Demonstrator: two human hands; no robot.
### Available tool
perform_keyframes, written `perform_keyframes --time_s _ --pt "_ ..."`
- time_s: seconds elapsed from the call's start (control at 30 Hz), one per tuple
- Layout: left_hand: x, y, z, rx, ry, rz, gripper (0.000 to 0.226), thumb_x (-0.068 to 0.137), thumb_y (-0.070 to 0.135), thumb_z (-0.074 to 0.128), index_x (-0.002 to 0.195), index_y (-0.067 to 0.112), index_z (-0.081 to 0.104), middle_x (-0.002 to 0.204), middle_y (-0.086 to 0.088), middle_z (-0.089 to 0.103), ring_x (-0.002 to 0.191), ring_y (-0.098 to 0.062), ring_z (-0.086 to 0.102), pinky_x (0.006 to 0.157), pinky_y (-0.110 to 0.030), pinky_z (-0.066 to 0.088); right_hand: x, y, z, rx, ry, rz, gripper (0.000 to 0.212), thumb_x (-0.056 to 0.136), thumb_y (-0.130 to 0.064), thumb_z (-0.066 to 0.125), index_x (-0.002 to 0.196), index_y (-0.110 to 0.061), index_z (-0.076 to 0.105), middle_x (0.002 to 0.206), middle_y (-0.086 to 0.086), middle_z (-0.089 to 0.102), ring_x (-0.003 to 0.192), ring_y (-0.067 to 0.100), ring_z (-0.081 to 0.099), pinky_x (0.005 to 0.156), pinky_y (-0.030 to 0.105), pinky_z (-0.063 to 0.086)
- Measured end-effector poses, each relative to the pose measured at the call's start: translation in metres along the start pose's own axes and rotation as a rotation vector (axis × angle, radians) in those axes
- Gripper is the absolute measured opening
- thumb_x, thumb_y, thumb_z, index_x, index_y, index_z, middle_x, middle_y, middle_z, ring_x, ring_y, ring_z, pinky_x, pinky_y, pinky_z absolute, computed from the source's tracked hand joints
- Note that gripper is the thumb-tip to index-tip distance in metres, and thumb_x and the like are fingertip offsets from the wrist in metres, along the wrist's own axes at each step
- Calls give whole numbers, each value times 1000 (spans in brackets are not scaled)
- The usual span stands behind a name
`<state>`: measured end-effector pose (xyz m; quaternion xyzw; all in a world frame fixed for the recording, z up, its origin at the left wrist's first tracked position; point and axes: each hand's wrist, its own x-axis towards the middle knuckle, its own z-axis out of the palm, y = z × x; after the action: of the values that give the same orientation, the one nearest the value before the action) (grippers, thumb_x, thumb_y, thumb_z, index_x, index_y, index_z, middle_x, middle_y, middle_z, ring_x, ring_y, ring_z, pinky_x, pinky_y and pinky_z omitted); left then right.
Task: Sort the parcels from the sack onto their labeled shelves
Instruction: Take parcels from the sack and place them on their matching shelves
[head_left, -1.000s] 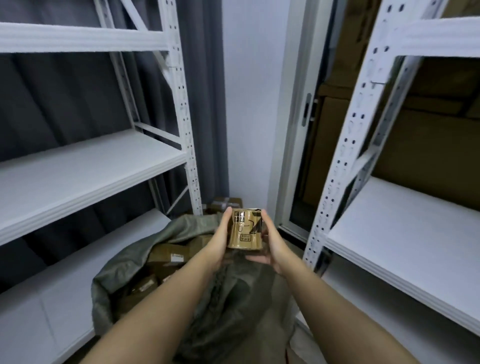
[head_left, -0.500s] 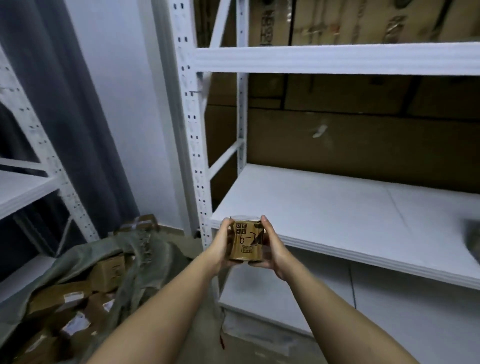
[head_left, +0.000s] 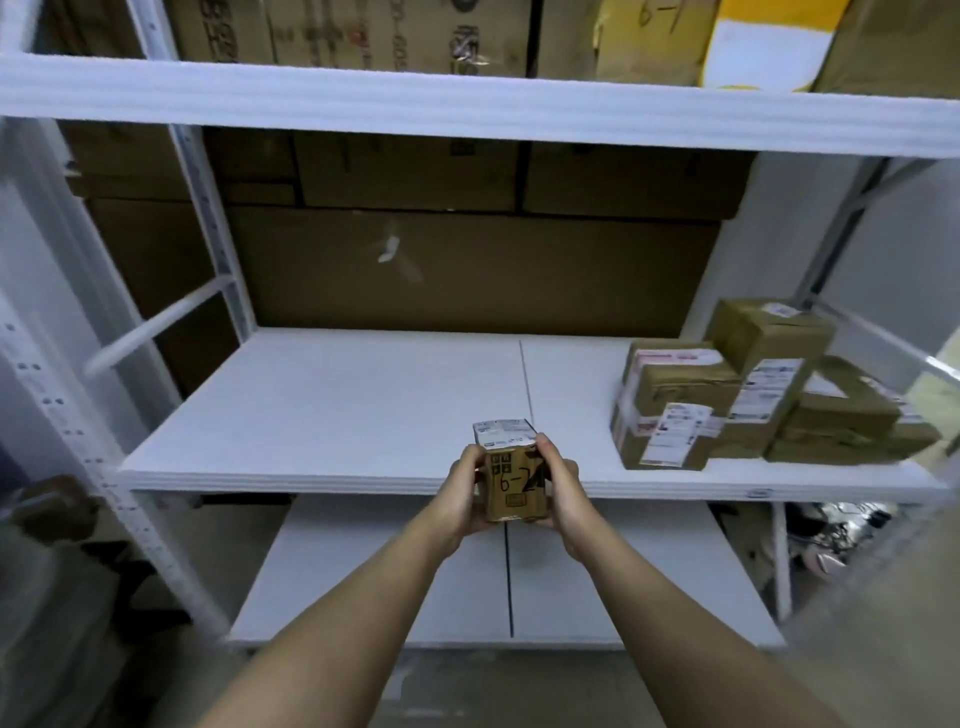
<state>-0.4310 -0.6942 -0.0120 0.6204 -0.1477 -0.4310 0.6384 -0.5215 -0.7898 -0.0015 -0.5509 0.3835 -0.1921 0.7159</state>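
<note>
Both hands are holding one small cardboard parcel (head_left: 511, 475) upright in front of the middle shelf (head_left: 332, 410), at the level of its front edge. The left hand (head_left: 464, 491) is gripping the parcel's left side with curled fingers, and the right hand (head_left: 563, 486) is gripping its right side, thumb lying across the upper corner. The parcel's near face is showing handwritten marking "6-2" in black, and a white printed label is covering its top. On the right end of the middle shelf, a group of taped brown parcels (head_left: 727, 395) is sitting stacked, each bearing white shipping labels; the nearest ones are standing just inside the shelf's front edge. The rest of that white shelf board is showing only a seam line running front to back. The top shelf (head_left: 467, 104) is carrying large cardboard boxes (head_left: 363, 36) and a yellow-and-white package (head_left: 769, 47); one brown item there is marked "6-1". More large boxes are filling the space behind the rack. A lower shelf (head_left: 395, 587) is lying beneath the hands. White perforated uprights (head_left: 67, 415) are framing the rack on the left.
</note>
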Motion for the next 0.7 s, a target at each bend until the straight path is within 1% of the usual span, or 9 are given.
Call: perform_keyframes --time_s 0.07,0.17,0.23,0.3,0.4,0.47,0.5,0.57,0.7 --pt "13 0 32 47 -33 -14 42 95 41 34 92 28 73 81 15 74 83 -16 73 61 -26 56 6 -5 -30 25 39 9 36 94 -53 47 105 -19 54 102 5 65 86 18 67 62 32 57" --pt "32 0 74 140 -59 -43 39 97 40 31 95 27 67 77 14 73 86 -16 69 65 -25 54 18 -9 -69 43 71 21 50 95 -54 44 126 -16 52 118 8 65 100 21 65 64 30 54" --pt "45 -1 93 180 -77 -58 38 98 39 29 95 28 66 77 12 72 81 -13 68 63 -24 50 26 -9 -89 50 80 11 49 96 -53 43 129 -18 52 116 4 65 96 18 65 63 30 55" --pt "58 -3 109 183 -110 -59 39 99 38 28 92 28 65 68 14 72 66 -6 69 54 -18 49 36 -9 -103 38 77 17 46 96 -53 43 129 -23 53 112 0 64 96 16 64 69 33 56" --pt "79 -6 123 170 -122 -68 34 101 33 30 96 23 62 63 12 71 52 1 65 41 -12 45 54 -6 -116 -20 89 71 38 96 -46 49 130 -28 52 124 1 60 110 21 58 86 41 53" --pt "97 -7 128 169 -105 -78 25 100 28 35 113 21 56 86 3 73 70 -3 69 53 -16 52 72 -3 -120 -69 91 71 38 96 -31 52 134 -31 49 128 1 57 112 21 56 82 38 52" --pt "106 -9 129 192 -95 -68 27 100 24 38 124 20 50 103 -3 69 88 -9 68 69 -23 56 80 -2 -121 -97 85 65 43 95 -22 52 137 -32 47 127 1 57 112 21 55 79 36 51" --pt "114 -14 129 279 -70 -11 42 97 13 43 138 19 38 125 -9 59 112 -21 59 97 -34 50 88 0 -121 -129 83 53 55 92 -8 48 141 -32 41 127 2 56 114 23 55 73 33 50" --pt "142 -23 131 362 -25 62 50 91 5 55 138 13 40 128 -9 58 113 -22 58 95 -30 49 117 9 -117 -107 162 30 56 90 2 43 139 -25 46 125 7 60 111 29 59 69 30 49"
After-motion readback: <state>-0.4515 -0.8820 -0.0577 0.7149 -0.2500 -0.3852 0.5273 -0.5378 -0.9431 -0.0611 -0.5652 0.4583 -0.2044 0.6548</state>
